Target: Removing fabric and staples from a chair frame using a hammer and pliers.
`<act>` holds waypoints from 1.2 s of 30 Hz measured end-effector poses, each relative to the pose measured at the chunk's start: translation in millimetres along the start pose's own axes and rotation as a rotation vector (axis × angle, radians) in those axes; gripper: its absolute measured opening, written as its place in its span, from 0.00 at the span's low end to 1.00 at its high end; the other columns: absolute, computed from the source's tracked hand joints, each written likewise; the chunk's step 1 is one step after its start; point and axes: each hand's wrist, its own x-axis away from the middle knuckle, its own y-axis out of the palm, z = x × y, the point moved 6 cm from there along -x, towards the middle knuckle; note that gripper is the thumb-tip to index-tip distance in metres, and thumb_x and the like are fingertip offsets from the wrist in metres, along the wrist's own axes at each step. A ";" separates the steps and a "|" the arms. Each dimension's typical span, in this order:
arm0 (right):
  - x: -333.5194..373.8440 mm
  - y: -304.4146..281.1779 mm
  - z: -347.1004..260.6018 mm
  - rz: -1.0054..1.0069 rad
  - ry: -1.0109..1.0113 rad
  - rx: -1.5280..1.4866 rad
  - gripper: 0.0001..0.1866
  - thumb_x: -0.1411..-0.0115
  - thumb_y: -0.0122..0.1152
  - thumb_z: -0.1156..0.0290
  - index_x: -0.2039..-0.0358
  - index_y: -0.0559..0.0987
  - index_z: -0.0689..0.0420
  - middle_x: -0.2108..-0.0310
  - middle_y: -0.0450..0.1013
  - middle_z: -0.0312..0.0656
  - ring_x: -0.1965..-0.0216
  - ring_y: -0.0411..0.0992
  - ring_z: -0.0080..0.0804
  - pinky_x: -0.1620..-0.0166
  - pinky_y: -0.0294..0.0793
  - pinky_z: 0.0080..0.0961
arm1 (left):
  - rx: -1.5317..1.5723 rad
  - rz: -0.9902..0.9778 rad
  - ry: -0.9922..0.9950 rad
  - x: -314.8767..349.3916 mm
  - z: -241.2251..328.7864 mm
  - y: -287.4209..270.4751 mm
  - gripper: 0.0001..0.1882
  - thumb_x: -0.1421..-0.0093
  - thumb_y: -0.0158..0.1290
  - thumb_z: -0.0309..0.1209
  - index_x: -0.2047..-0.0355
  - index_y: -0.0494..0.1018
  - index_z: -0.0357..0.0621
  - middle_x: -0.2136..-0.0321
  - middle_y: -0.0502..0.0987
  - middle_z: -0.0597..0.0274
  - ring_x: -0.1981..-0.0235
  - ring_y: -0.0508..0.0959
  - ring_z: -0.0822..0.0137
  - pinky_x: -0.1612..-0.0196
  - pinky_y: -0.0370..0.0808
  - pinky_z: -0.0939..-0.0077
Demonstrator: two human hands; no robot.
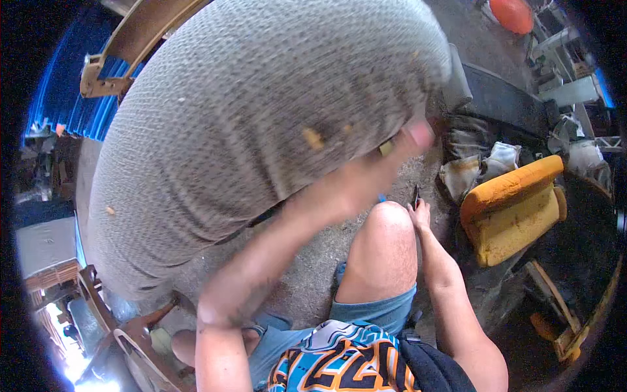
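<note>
A large grey textured upholstered piece [274, 111], bulky and rounded like a sofa part, fills the upper middle. Small yellow bits, which look like foam, lie on its cover. My left hand [401, 147] reaches across to the lower right edge of this piece and is smeared by motion. A small yellowish patch shows beside its fingers; whether they grip the fabric is unclear. Down by my bent knee, my right hand [421, 212] is closed around a slim dark pointed tool [417, 194], its tip directed away from me. The tool's exact kind cannot be made out.
An orange-yellow padded cushion [513, 209] stands at the right, with crumpled pale and brown scraps [483, 163] beside it. A wooden frame [140, 46] is at the upper left, and more wooden parts [124, 320] lie lower left. An orange round object [511, 16] sits far right.
</note>
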 end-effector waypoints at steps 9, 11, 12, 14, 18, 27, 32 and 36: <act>64.0 -11.9 -19.6 0.344 0.031 0.097 0.37 0.51 0.51 0.40 0.46 0.60 0.49 0.42 0.47 0.50 0.42 0.47 0.51 0.44 0.48 0.50 | -0.854 0.148 -0.269 233.0 35.5 -116.5 0.22 0.52 0.49 0.50 0.65 0.71 0.46 0.71 0.72 0.54 0.69 0.73 0.54 0.64 0.66 0.60; 67.1 4.8 -27.5 0.361 0.028 0.056 0.37 0.51 0.52 0.40 0.46 0.60 0.48 0.41 0.46 0.50 0.41 0.46 0.51 0.43 0.47 0.50 | -0.850 0.728 -0.043 245.4 48.6 -201.0 0.22 0.45 0.49 0.36 0.53 0.66 0.36 0.54 0.70 0.52 0.51 0.67 0.57 0.44 0.57 0.65; 69.7 9.8 -34.3 0.398 0.014 0.025 0.37 0.51 0.53 0.41 0.46 0.60 0.47 0.40 0.45 0.49 0.41 0.45 0.51 0.43 0.46 0.50 | -1.151 0.608 -0.116 206.3 53.9 -206.4 0.23 0.45 0.49 0.35 0.51 0.64 0.35 0.52 0.68 0.52 0.50 0.66 0.58 0.44 0.56 0.67; 74.6 14.9 -46.1 0.357 -0.047 0.032 0.36 0.52 0.54 0.42 0.46 0.60 0.46 0.40 0.45 0.49 0.41 0.45 0.51 0.43 0.47 0.50 | -1.076 0.558 -0.168 177.0 29.3 -226.4 0.30 0.46 0.49 0.48 0.52 0.64 0.34 0.56 0.69 0.49 0.53 0.68 0.59 0.48 0.60 0.69; 81.9 28.4 -36.6 0.247 -0.132 0.143 0.34 0.53 0.58 0.48 0.47 0.62 0.45 0.41 0.47 0.48 0.42 0.47 0.50 0.45 0.50 0.50 | -0.843 0.613 -0.029 165.6 -12.6 -236.4 0.30 0.43 0.42 0.52 0.53 0.63 0.36 0.58 0.69 0.50 0.56 0.68 0.60 0.50 0.60 0.71; 86.0 -3.0 -68.9 0.152 -0.163 0.095 0.21 0.47 0.52 0.58 0.57 0.68 0.57 0.57 0.64 0.48 0.59 0.65 0.46 0.59 0.68 0.42 | -0.837 0.539 -0.098 148.7 3.7 -223.8 0.28 0.43 0.44 0.52 0.56 0.65 0.38 0.60 0.72 0.44 0.58 0.73 0.55 0.55 0.66 0.68; 102.7 -19.7 -113.0 0.165 -0.198 -0.302 0.18 0.46 0.54 0.58 0.63 0.71 0.60 0.70 0.67 0.42 0.68 0.66 0.38 0.63 0.69 0.36 | -0.992 0.651 0.367 214.4 22.6 -176.7 0.18 0.47 0.51 0.43 0.64 0.67 0.41 0.73 0.70 0.49 0.71 0.74 0.52 0.69 0.71 0.62; 124.4 -64.4 -19.1 0.151 -0.270 -0.580 0.17 0.46 0.55 0.58 0.69 0.73 0.63 0.80 0.68 0.38 0.75 0.67 0.31 0.66 0.69 0.30 | -0.504 0.201 0.396 291.4 4.5 -106.8 0.14 0.48 0.52 0.41 0.70 0.66 0.44 0.78 0.68 0.54 0.79 0.75 0.56 0.77 0.73 0.65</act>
